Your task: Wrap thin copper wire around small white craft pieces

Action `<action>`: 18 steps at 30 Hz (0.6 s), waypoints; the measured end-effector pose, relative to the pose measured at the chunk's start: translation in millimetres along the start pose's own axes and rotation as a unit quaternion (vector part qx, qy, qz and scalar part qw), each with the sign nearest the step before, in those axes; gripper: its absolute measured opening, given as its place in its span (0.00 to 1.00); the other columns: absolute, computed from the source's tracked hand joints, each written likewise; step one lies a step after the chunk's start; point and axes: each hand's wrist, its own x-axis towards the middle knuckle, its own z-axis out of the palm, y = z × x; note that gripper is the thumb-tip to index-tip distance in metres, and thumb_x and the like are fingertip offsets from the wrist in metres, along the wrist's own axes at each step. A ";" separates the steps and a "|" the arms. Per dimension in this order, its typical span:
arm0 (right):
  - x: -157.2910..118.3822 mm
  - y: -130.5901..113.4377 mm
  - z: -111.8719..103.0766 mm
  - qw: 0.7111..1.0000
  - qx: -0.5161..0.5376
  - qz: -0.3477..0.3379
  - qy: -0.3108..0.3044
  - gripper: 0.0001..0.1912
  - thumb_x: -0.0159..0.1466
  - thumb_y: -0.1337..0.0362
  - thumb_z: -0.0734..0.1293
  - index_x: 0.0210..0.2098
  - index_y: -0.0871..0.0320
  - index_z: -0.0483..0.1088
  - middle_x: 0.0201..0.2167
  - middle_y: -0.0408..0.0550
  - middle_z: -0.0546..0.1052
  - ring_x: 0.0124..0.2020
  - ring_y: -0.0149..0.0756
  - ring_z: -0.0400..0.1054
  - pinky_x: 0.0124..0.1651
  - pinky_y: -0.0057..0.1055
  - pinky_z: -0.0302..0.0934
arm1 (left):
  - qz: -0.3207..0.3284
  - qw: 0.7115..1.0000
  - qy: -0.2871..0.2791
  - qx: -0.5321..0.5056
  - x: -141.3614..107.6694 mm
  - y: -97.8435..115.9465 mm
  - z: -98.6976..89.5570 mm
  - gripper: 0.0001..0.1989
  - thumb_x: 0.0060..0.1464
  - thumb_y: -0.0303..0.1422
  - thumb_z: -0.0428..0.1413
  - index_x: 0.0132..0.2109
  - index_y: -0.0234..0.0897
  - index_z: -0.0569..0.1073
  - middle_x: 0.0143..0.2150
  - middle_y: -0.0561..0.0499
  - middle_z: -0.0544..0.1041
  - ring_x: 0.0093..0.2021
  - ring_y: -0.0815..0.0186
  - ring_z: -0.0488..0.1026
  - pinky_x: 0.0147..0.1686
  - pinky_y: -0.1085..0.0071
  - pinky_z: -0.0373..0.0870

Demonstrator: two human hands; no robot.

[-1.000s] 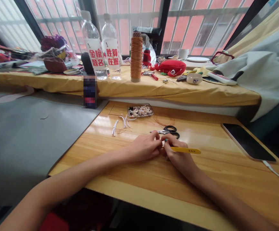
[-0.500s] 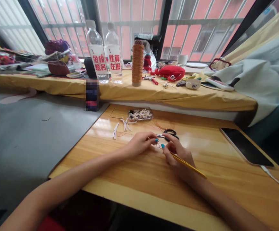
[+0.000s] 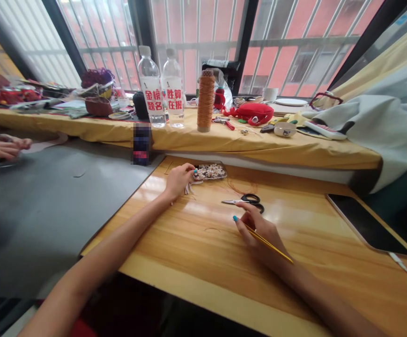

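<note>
My left hand (image 3: 181,180) is at the left end of a clear box of small beads (image 3: 212,171), its fingertips pinched at the rim; what they hold, if anything, is too small to tell. White strips (image 3: 189,188) lie just under that hand. My right hand (image 3: 259,229) is closed around yellow tweezers (image 3: 270,245), which point back toward the wrist. Black-handled scissors (image 3: 250,200) lie just beyond its fingers. A short thin thread (image 3: 212,229) rests on the wooden table (image 3: 189,262) between the hands.
A phone (image 3: 366,223) with a white cable lies at the right. Behind, a yellow-covered ledge (image 3: 182,140) bears two bottles (image 3: 152,93), an orange thread spool (image 3: 206,103) and a red pouch (image 3: 252,113). Another person's hands (image 3: 4,149) are at the far left, over a grey surface (image 3: 66,201).
My left hand has moved away from my right hand, left and forward to the bead box. My right hand still holds the tweezers. Another person's hands have come further into view.
</note>
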 end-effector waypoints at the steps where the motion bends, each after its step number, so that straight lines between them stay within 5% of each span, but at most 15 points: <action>1: 0.1 0.3 -0.2 1.000 -0.004 -0.001 -0.002 0.16 0.58 0.60 0.54 0.46 0.56 0.56 0.21 0.40 0.66 0.21 0.28 0.62 0.27 0.24 0.57 | 0.009 1.000 -0.005 0.004 0.4 -1.5 1.1 0.09 0.50 0.32 0.47 0.36 0.38 0.71 0.35 0.53 0.74 0.36 0.68 0.68 0.36 0.75 0.61; 6: 0.7 0.7 2.5 1.000 -0.019 -0.003 -0.002 0.16 0.58 0.60 0.54 0.46 0.56 0.56 0.21 0.40 0.67 0.20 0.28 0.62 0.27 0.24 0.57 | 0.035 0.999 -0.010 0.010 4.9 -5.0 2.0 0.11 0.51 0.31 0.45 0.36 0.36 0.72 0.37 0.50 0.71 0.38 0.70 0.67 0.39 0.77 0.61; 12: 2.3 12.8 -1.1 0.993 -0.099 -0.015 0.070 0.13 0.58 0.58 0.55 0.40 0.56 0.61 0.19 0.40 0.66 0.17 0.26 0.60 0.23 0.22 0.54 | 0.024 0.998 0.023 0.059 17.4 -14.3 -12.8 0.14 0.52 0.33 0.42 0.37 0.36 0.71 0.37 0.50 0.72 0.38 0.69 0.67 0.39 0.76 0.61; 18: 13.1 46.1 -31.5 0.954 -0.269 -0.049 0.120 0.11 0.59 0.60 0.55 0.32 0.58 0.64 0.26 0.48 0.72 0.25 0.33 0.65 0.25 0.26 0.52 | -0.057 0.962 -0.182 0.197 17.5 -23.8 -26.5 0.12 0.48 0.33 0.45 0.37 0.40 0.71 0.38 0.49 0.73 0.39 0.62 0.68 0.35 0.72 0.61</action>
